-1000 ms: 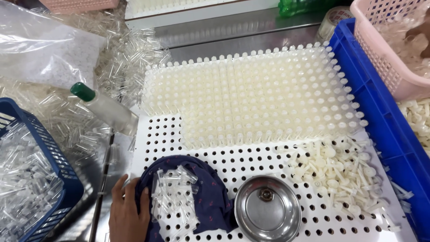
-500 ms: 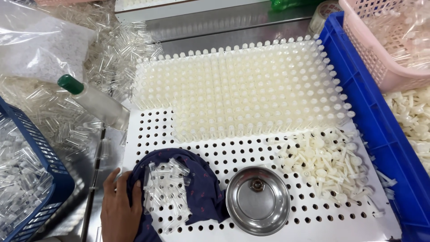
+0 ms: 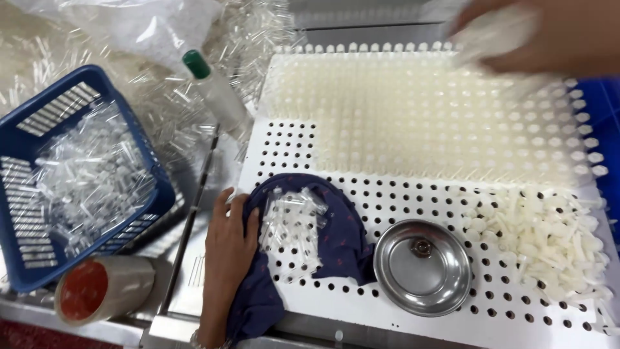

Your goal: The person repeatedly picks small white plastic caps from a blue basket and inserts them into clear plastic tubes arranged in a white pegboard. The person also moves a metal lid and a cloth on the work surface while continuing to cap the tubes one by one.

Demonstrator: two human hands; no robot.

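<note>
White perforated board (image 3: 400, 194) carries a dark blue cloth (image 3: 342, 239) heaped with clear tubes (image 3: 292, 232); the left hand (image 3: 229, 249) lies flat on the cloth, fingers loosely open. Blurred right hand (image 3: 549, 35) grasps white plastic pieces (image 3: 497, 32).

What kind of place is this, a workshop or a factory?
Probably a small-parts assembly bench in a factory: a white perforated board with rows of white plastic pieces pegged in it, and a blue basket of clear plastic tubes.
</note>
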